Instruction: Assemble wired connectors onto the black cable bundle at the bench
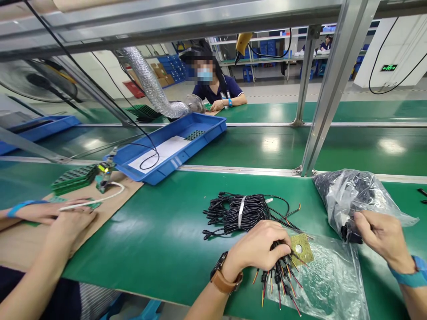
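My left hand [267, 242] is closed around a bunch of short black cables [278, 275], whose stripped red, yellow and black wire ends fan out toward me. Beneath them lie a flat clear plastic bag [333, 278] and a yellowish square pad [302, 249] with a round hole. At the right, my right hand [383, 235] pinches at the mouth of a filled clear bag [353, 195] of black parts. Small black pieces [350, 233] show beside its fingertips; whether these or the film are gripped is hidden. Beyond my left hand rests a tied bundle of black cables [250, 213].
A co-worker's hands [71, 218] work with green circuit boards [75, 178] on brown cardboard [130, 189] at the left. A blue tray [160, 178] stands across the bench rail. A metal post [328, 102] rises behind the filled bag. Another person [216, 89] sits opposite.
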`<state>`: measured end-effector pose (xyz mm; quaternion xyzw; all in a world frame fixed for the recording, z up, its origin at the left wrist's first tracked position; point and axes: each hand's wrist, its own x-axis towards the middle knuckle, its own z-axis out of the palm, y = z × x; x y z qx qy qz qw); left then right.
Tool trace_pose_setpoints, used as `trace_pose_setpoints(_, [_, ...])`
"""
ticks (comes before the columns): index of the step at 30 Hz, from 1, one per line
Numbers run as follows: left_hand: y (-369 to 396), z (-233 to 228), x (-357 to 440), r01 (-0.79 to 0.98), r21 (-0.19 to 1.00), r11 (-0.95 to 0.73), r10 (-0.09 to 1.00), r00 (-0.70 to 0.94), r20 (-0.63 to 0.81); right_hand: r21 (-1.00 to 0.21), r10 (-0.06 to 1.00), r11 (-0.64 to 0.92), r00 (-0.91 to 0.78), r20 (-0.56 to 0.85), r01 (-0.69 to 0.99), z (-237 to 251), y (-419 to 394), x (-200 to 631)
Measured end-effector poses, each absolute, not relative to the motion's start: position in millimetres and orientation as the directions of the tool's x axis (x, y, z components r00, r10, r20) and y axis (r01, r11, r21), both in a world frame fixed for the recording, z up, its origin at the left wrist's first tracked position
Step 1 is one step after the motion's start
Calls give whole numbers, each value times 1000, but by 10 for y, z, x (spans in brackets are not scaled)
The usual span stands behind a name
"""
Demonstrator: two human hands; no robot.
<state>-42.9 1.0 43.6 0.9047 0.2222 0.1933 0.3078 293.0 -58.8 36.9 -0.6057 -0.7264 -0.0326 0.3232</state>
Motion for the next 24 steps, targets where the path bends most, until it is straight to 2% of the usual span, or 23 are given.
trace_pose_setpoints(2, [10,441,-435,346,602,-720,549,814,190,-245,909,236,-125,398,940,305,-540,3012])
trace_pose_setpoints(5, [-23,308,-308,513,512,-689,687,686,238,-118,943,225,-186,277,967,167,-491,2994])
trace_pose_setpoints(8, [-61,137,-114,635,398,-661,748,599,286,-15,949,175,-164,268,985,78,-496,2916])
trace_pose_setpoints(11, [-68,54,19,737,245,-630,775,579,253,15,956,134,-133,262,991,67,-529,2865])
trace_pose_setpoints(13, [-61,58,42,764,185,-619,783,579,228,36,958,122,-127,256,992,78,-552,2845])
trace_pose_setpoints(15, [-56,95,12,739,192,-646,761,605,235,84,962,90,-109,249,992,86,-568,2826])
trace_pose_setpoints(18, [-59,178,-100,609,317,-727,684,679,266,127,969,27,-57,239,992,81,-572,2795])
trace_pose_setpoints(21, [-67,260,-223,499,428,-753,624,749,224,86,970,27,-47,237,996,69,-565,2780])
trace_pose_setpoints(24, [-73,315,-280,479,430,-765,582,800,144,56,973,52,-63,222,997,60,-572,2789])
